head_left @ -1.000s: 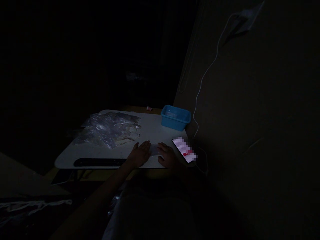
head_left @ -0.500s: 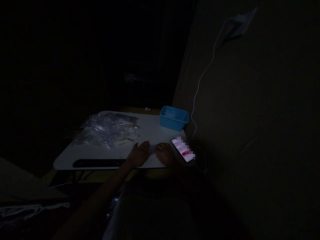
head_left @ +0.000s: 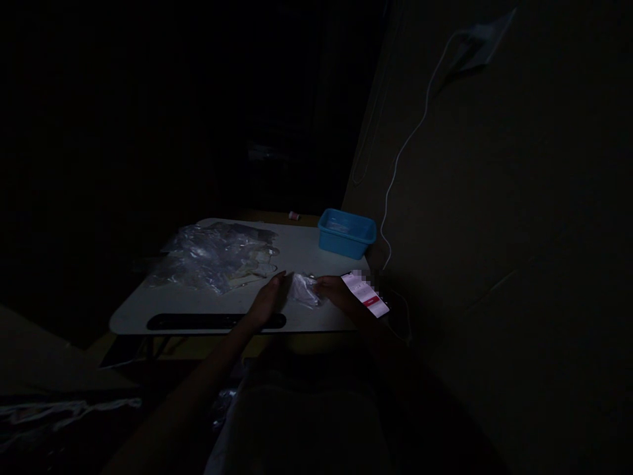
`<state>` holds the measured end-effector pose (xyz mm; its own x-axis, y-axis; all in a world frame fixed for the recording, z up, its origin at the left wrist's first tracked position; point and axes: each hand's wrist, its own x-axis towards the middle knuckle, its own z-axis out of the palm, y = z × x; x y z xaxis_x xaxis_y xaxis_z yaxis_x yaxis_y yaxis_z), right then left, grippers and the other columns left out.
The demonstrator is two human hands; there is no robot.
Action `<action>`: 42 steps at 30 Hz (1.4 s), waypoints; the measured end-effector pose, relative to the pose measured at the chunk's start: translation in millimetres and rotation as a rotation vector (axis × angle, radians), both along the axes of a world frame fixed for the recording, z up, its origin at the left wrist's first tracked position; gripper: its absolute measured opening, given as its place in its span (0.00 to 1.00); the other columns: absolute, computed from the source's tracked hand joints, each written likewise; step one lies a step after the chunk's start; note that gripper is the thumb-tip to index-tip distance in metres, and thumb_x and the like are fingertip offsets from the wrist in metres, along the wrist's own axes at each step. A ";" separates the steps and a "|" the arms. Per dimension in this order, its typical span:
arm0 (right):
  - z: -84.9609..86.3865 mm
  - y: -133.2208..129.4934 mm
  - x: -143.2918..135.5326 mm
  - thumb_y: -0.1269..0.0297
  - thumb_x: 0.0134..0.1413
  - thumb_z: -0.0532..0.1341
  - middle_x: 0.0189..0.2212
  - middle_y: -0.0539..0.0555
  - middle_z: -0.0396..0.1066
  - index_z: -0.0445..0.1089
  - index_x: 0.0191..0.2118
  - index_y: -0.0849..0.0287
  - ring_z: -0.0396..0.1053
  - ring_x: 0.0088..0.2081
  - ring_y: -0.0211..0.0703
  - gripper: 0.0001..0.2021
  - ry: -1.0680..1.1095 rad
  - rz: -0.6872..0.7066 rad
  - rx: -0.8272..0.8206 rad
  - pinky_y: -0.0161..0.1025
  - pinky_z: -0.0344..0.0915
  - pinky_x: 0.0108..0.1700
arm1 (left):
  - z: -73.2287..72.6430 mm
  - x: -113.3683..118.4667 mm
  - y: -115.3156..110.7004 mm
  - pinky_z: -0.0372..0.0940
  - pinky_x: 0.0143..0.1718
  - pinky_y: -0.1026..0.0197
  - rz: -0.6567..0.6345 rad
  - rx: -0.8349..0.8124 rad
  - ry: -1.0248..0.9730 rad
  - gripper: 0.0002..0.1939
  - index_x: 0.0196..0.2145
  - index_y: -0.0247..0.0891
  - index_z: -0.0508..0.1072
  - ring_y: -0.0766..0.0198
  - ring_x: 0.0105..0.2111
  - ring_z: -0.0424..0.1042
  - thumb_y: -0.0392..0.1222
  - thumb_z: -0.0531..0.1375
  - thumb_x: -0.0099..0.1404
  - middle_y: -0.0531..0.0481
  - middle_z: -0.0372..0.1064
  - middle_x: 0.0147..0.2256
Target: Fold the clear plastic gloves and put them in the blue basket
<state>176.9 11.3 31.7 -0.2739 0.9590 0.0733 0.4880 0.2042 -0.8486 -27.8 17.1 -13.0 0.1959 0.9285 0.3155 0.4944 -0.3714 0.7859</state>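
Observation:
Between my hands, just above the front of the white table [head_left: 198,307], is a small crinkled clear plastic bag [head_left: 305,291]. My right hand [head_left: 332,287] is closed on the bag's right side. On its left side, my left hand [head_left: 270,295] is turned edge-up with the thumb on top, its fingers mostly hidden and the bag against them. To the left lies a spread heap of clear plastic bags [head_left: 210,254], some with pale loops or strips at the right edge. The room is very dark, so fine detail is lost.
A blue plastic basin [head_left: 345,243] stands at the table's back right corner. A lit phone [head_left: 368,295] lies right of my right hand. Its white cable [head_left: 414,128] climbs the wall to a socket. A small pink-and-white item [head_left: 294,216] sits behind the table.
Both hands, which lay flat over the plastic on the table, have lifted and turned inward. The clear bag now shows raised between them. The phone's screen picture has shifted.

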 end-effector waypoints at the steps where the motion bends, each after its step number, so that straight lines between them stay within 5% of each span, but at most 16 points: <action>1: -0.2 3.4 0.4 0.69 0.49 0.55 0.27 0.53 0.73 0.71 0.34 0.66 0.70 0.28 0.39 0.09 -0.005 0.011 -0.033 0.33 0.64 0.30 | 1.5 0.3 -1.1 0.60 0.50 0.55 0.006 0.002 0.004 0.30 0.56 0.32 0.55 0.61 0.51 0.63 0.50 0.30 0.67 0.42 0.63 0.52; 4: -1.5 8.9 0.2 0.71 0.49 0.55 0.31 0.56 0.74 0.70 0.39 0.66 0.71 0.32 0.41 0.12 -0.137 -0.049 0.003 0.36 0.66 0.34 | 10.2 2.2 -6.4 0.57 0.52 0.54 -0.012 0.079 0.140 0.28 0.55 0.33 0.58 0.61 0.53 0.60 0.49 0.34 0.67 0.43 0.59 0.54; 9: -10.3 -6.4 -10.5 0.70 0.54 0.49 0.48 0.61 0.67 0.65 0.50 0.65 0.64 0.50 0.46 0.18 -0.440 -0.251 0.331 0.43 0.58 0.52 | 18.5 7.7 -13.4 0.51 0.55 0.53 -0.190 0.245 0.523 0.25 0.57 0.37 0.55 0.62 0.57 0.52 0.48 0.40 0.66 0.44 0.54 0.57; 15: -28.9 -39.5 -37.5 0.59 0.60 0.44 0.58 0.62 0.53 0.52 0.58 0.68 0.47 0.60 0.47 0.25 -0.713 -0.074 0.526 0.49 0.45 0.59 | 11.7 13.5 -16.6 0.48 0.55 0.47 -0.183 0.259 0.773 0.26 0.59 0.36 0.50 0.59 0.59 0.48 0.41 0.43 0.63 0.41 0.48 0.59; 27: -32.3 -43.5 -41.2 0.53 0.60 0.41 0.58 0.63 0.52 0.54 0.57 0.65 0.47 0.60 0.49 0.26 -0.805 -0.063 0.522 0.57 0.40 0.59 | 14.4 15.4 -19.1 0.46 0.55 0.45 -0.182 0.240 0.900 0.27 0.58 0.31 0.53 0.56 0.59 0.49 0.40 0.45 0.60 0.37 0.48 0.59; 35: -37.9 -39.7 -13.8 0.57 0.59 0.46 0.58 0.64 0.52 0.55 0.56 0.67 0.48 0.60 0.50 0.24 -0.771 -0.141 0.480 0.55 0.42 0.58 | 13.2 17.0 -19.0 0.47 0.55 0.46 -0.151 0.267 0.885 0.25 0.57 0.34 0.54 0.58 0.58 0.50 0.43 0.41 0.64 0.39 0.50 0.58; 42: -7.5 -12.7 0.2 0.69 0.46 0.59 0.51 0.60 0.64 0.59 0.54 0.63 0.62 0.52 0.44 0.26 -0.612 -0.074 0.275 0.41 0.59 0.52 | 10.4 16.6 -16.8 0.48 0.55 0.47 -0.122 0.277 0.820 0.27 0.58 0.34 0.50 0.57 0.58 0.50 0.46 0.44 0.63 0.39 0.49 0.59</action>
<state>177.1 -1.4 24.2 -0.2783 0.9454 0.1698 0.8853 0.3210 -0.3364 -11.2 0.4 -2.6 0.5529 0.7972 0.2426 0.8089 -0.5833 0.0732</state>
